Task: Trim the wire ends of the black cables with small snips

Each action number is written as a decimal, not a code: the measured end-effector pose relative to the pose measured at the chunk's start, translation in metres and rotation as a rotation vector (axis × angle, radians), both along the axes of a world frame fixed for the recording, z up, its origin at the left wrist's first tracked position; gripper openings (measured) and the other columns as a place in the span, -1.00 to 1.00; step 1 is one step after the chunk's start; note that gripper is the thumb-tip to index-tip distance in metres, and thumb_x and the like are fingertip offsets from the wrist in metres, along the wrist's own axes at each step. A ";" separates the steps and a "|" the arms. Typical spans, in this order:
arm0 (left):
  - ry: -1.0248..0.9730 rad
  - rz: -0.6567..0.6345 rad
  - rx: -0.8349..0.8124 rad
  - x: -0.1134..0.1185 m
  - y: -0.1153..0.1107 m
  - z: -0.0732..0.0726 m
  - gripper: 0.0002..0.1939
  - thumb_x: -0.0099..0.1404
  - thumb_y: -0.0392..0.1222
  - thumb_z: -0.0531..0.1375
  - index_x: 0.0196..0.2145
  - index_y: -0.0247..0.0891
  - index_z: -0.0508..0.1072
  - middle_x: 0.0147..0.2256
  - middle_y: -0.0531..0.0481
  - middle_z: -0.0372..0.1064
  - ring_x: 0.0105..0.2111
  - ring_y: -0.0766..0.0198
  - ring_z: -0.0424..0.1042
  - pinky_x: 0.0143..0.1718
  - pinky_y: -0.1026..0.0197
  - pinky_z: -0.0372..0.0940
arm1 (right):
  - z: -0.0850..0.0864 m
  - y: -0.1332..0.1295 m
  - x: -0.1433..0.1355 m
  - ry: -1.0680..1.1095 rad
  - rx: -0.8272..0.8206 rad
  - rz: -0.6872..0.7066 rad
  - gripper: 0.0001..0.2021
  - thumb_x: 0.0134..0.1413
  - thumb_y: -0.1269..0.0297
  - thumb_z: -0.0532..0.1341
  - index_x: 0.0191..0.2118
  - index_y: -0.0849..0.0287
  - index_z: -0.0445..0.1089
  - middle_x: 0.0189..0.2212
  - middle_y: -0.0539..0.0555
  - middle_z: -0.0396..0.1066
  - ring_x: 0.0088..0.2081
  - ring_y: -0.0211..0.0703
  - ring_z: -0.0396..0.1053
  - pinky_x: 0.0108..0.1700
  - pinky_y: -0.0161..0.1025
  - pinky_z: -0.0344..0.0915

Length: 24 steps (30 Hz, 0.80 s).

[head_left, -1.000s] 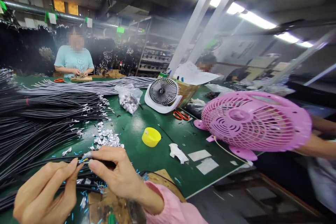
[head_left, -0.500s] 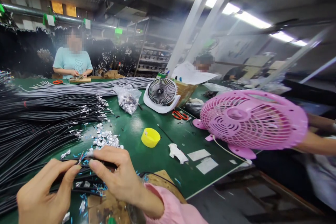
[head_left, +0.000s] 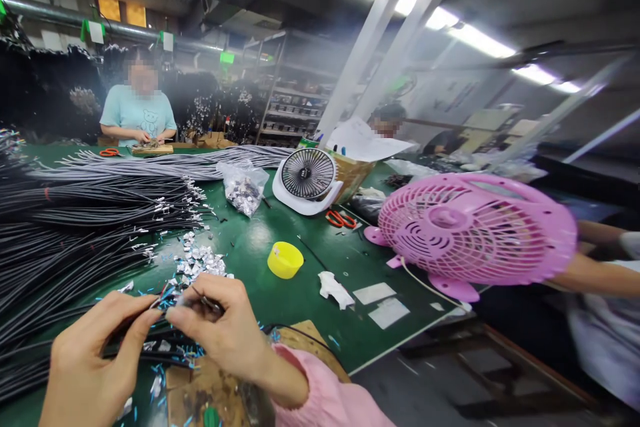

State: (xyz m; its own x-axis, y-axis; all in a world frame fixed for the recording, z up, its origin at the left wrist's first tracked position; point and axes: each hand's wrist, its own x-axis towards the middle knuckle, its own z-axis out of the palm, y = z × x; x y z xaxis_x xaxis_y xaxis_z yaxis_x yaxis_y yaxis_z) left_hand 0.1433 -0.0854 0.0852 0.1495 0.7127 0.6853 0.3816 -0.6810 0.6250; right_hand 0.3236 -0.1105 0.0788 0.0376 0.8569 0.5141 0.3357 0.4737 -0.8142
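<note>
My left hand (head_left: 97, 350) is closed in a pinch on the end of a black cable, where thin coloured wires (head_left: 159, 302) poke out at the fingertips. Close against it, my right hand (head_left: 227, 330) has its thumb and forefinger pressed together. A small dark metal tool (head_left: 213, 305) shows inside its curled fingers; its kind is mostly hidden. Beneath the hands lie blue wire scraps (head_left: 193, 351) and a worn wooden board (head_left: 200, 390). Torn silver foil pieces (head_left: 200, 260) are heaped just beyond the fingertips. Bundles of black cables (head_left: 95, 213) spread out on the left.
On the green table (head_left: 250, 240) stand a yellow ring-shaped dish (head_left: 285, 260), a small white fan (head_left: 307, 177) and a large pink fan (head_left: 475, 230). Orange-handled scissors (head_left: 341, 218) and a clear bag (head_left: 243, 187) lie farther back. A co-worker (head_left: 140, 107) sits opposite; another person's arm (head_left: 600, 273) shows at right.
My right hand has turned slightly, so the dark metal tool in its fingers shows more. The wires between my fingertips show less. The view has shifted a little.
</note>
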 end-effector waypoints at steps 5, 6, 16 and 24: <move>0.070 -0.010 0.106 -0.002 0.000 -0.011 -0.87 0.35 -0.03 0.28 -0.23 0.02 0.66 -0.39 0.20 0.59 -0.51 0.39 0.54 -0.43 0.42 0.39 | -0.002 0.004 0.001 -0.063 0.041 0.006 -0.76 0.22 0.13 0.35 -0.42 0.12 0.50 -0.55 -0.04 0.33 -0.53 -0.25 0.20 -0.49 -0.26 0.14; 0.073 -0.007 0.104 -0.002 0.000 -0.012 -0.87 0.35 -0.03 0.28 -0.24 0.02 0.65 -0.41 0.21 0.58 -0.53 0.39 0.52 -0.41 0.41 0.39 | -0.002 0.004 0.001 -0.067 0.045 0.015 -0.76 0.24 0.14 0.33 -0.42 0.13 0.49 -0.54 -0.03 0.35 -0.52 -0.24 0.22 -0.48 -0.26 0.16; -0.062 -0.133 -0.322 0.012 -0.009 0.012 -0.63 0.27 0.19 0.28 -0.53 -0.08 0.58 -0.60 0.15 0.42 -0.62 0.34 0.39 -0.60 0.36 0.24 | -0.011 0.010 0.002 0.080 -0.020 0.227 -0.62 0.28 0.07 0.20 -0.52 0.14 0.36 -0.63 -0.05 0.25 -0.59 -0.29 0.17 -0.54 -0.31 0.18; -0.004 -0.197 -0.404 0.007 -0.006 0.000 -0.59 0.23 0.21 0.30 -0.55 -0.14 0.55 -0.63 0.09 0.43 -0.64 0.28 0.38 -0.61 0.32 0.27 | 0.001 0.001 -0.005 0.089 0.034 -0.025 -0.73 -0.02 0.25 0.30 -0.62 0.10 0.25 -0.61 -0.03 0.24 -0.54 -0.26 0.12 -0.50 -0.28 0.11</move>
